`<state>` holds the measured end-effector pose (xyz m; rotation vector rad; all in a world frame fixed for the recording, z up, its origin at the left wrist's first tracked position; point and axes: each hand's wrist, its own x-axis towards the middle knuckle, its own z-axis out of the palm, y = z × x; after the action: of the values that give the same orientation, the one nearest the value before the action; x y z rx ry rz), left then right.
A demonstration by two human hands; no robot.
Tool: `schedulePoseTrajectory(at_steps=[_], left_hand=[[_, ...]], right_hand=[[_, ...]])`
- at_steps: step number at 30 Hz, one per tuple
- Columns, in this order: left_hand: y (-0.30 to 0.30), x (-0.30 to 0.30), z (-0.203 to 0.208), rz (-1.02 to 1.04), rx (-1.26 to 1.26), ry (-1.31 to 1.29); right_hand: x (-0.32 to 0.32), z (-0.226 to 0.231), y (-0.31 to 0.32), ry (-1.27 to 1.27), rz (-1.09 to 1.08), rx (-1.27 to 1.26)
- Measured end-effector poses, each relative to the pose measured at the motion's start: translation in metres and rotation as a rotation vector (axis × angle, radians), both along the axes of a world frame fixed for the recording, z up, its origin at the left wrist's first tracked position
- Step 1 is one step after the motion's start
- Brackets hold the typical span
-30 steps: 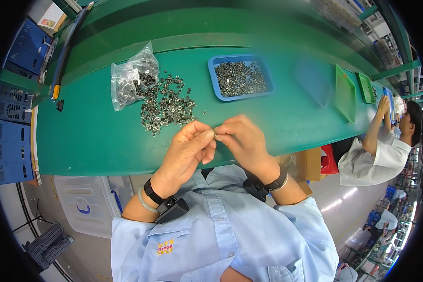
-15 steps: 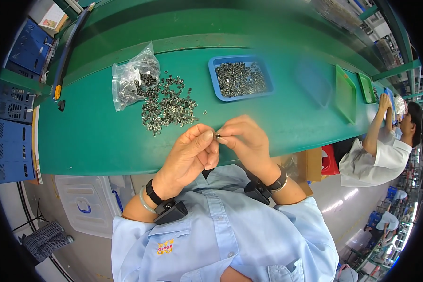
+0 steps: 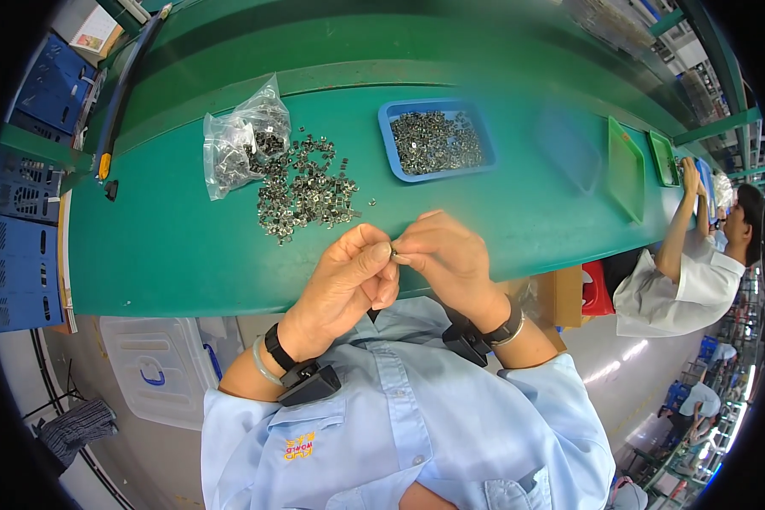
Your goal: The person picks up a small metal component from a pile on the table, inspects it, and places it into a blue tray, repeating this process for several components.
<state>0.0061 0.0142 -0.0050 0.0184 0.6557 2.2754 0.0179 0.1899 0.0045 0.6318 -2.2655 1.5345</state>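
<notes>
Pinching part [image 3: 393, 252], left hand [image 3: 351, 274], right hand [image 3: 450, 258], near table edge [image 3: 178, 314], open tabletop [image 3: 531, 223] rightward

Parts pile [image 3: 308, 200] blocks fwd-L of person's fingers [image 3: 368, 263], blue tray [image 3: 440, 177] fwd-R; way btwn free bar 1 stray pc [image 3: 372, 202].

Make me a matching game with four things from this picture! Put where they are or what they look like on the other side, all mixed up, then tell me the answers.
Things
1. Tray
2. Plastic bag
3. Loose pile of parts
4. Tiny piece

Clues
A. Spread out bare on the green table
B. Blue, with lots of small parts inside
C. Where the fingertips of the left hand and right hand meet
D. See-through and crumpled

Right pairs: 1-B, 2-D, 3-A, 4-C
</notes>
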Motion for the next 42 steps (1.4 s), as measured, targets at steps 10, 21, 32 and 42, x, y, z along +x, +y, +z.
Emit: schedulePoseTrajectory(at_steps=[10, 21, 32, 42], left_hand=[[0.0, -0.001, 0.006, 0.048, -0.179, 0.083], [0.003, -0.002, 0.007, 0.026, -0.115, 0.048], [0.001, -0.003, 0.014, 0.083, -0.33, 0.123], [0.0, -0.005, 0.011, 0.087, -0.509, 0.193]], right_hand=[[-0.004, -0.007, -0.001, 0.142, -0.05, 0.077], [-0.002, -0.011, -0.002, -0.12, -0.004, -0.158], [-0.004, -0.01, -0.004, 0.045, -0.1, 0.074], [-0.002, -0.007, -0.006, 0.097, -0.138, 0.19]])
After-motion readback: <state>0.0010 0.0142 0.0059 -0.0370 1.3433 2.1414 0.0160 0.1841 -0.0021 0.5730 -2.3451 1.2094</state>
